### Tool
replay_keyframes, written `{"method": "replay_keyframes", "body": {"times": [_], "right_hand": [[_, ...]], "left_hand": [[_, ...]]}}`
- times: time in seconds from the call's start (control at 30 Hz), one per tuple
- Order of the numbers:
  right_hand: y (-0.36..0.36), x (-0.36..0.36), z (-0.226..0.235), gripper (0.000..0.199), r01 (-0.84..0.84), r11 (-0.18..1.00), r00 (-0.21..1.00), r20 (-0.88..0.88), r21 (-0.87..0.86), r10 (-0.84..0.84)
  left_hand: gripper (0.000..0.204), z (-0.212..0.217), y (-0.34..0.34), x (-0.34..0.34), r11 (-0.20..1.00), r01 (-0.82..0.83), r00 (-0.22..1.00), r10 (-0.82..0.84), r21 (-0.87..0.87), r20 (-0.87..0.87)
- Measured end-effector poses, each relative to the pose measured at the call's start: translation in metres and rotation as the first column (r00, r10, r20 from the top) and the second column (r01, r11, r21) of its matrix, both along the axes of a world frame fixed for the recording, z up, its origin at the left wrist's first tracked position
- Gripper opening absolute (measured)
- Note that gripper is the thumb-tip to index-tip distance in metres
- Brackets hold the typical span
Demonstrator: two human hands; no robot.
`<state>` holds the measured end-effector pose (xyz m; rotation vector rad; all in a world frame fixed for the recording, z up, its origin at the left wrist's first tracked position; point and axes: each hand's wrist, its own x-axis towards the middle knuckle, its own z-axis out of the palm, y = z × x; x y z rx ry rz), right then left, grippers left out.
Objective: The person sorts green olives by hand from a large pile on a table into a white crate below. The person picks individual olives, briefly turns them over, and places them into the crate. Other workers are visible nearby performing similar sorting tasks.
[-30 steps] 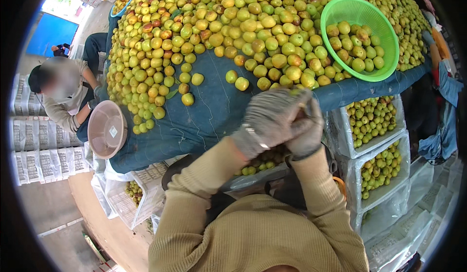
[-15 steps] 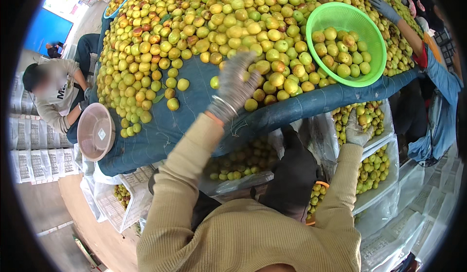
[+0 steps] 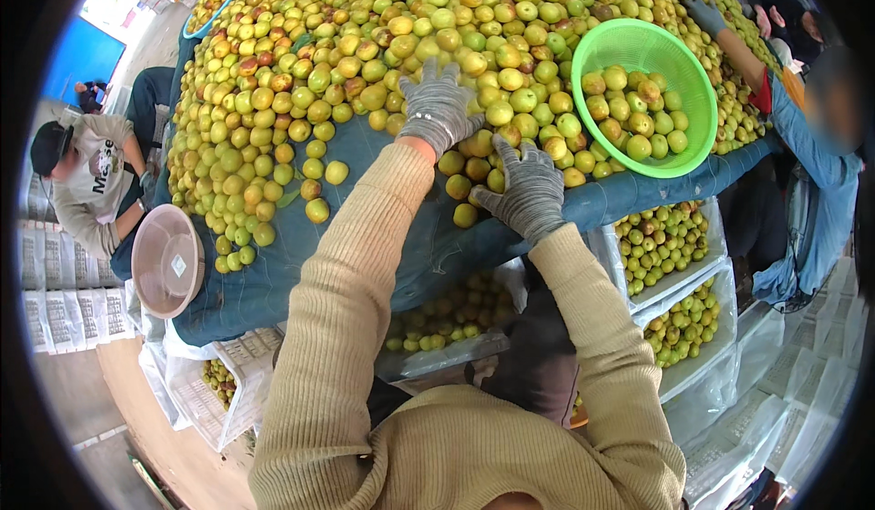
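Observation:
A large heap of yellow-green jujubes (image 3: 301, 100), many with reddish-brown patches, covers the dark blue cloth (image 3: 355, 164) on the table. My left hand (image 3: 437, 109), in a grey glove, reaches onto the front of the heap with fingers spread. Beside it, my right hand (image 3: 529, 189), gloved alike, rests at the cloth's near edge, fingers apart against several jujubes (image 3: 476, 159) lying between the two hands. Neither hand is closed round a fruit that I can see. A bright green mesh basket (image 3: 702, 118) with jujubes in it sits on the heap to the right.
Below the table edge at right are lined crates (image 3: 720, 246) of jujubes; another crate (image 3: 241, 391) stands lower left. A pinkish-brown basin (image 3: 169, 264) is at the cloth's left corner. One co-worker (image 3: 96, 168) sits left; another (image 3: 802, 154) reaches in at right.
My right hand has come up from the crate at the lower right to the fruit at the table edge. My left hand has moved slightly farther onto the heap, its fingers spread.

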<state>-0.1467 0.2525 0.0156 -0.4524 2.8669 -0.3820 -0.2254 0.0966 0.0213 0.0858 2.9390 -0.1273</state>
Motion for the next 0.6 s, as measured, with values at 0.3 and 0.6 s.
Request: {"method": "replay_keyframes", "body": {"times": [0.3, 0.6], "right_hand": [[-0.048, 0.017, -0.033, 0.073, -0.311, 0.947, 0.942, -0.16, -0.076, 0.296], [-0.027, 0.021, -0.05, 0.064, -0.181, 0.963, 0.975, -0.167, -0.198, 0.148]], "left_hand": [[0.056, -0.021, -0.073, 0.075, 0.983, -0.08, 0.993, 0.093, 0.166, -0.068], [0.061, -0.039, -0.127, 0.178, 0.965, -0.087, 0.971, 0.137, 0.246, -0.194]]}}
